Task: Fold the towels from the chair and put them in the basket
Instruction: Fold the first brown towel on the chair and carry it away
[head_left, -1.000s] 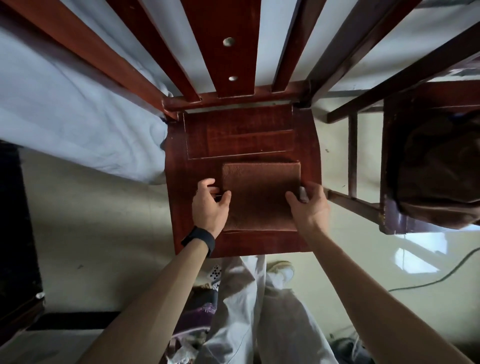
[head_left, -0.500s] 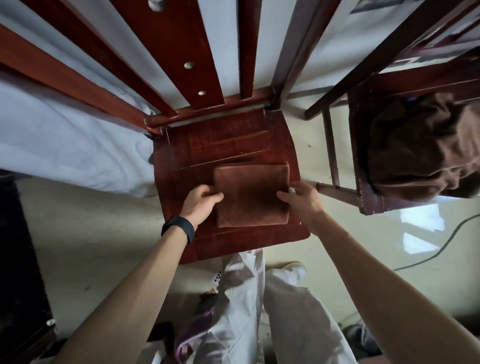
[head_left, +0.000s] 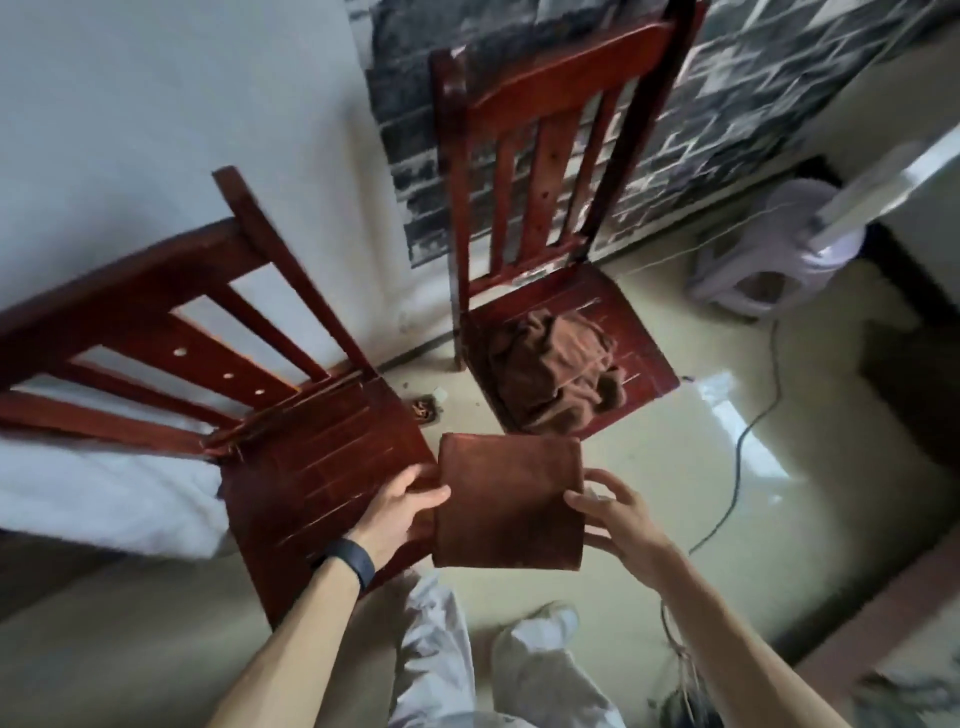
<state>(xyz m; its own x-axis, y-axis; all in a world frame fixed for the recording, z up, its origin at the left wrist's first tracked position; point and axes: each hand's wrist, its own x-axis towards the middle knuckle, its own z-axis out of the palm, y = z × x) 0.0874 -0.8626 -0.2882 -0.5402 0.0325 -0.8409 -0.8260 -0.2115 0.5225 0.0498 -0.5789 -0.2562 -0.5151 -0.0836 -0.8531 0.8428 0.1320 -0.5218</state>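
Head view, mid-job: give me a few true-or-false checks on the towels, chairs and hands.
1. Both the left hand and right hand hold the folded towel. True.
2. The folded towel lies flat on the near chair. False: it is held up, mostly past the seat's edge.
3. Crumpled towels lie on the far chair. True.
4. A basket stands between the chairs. False: no basket is in view.
5. The black wristband is on the right wrist. False: left wrist.
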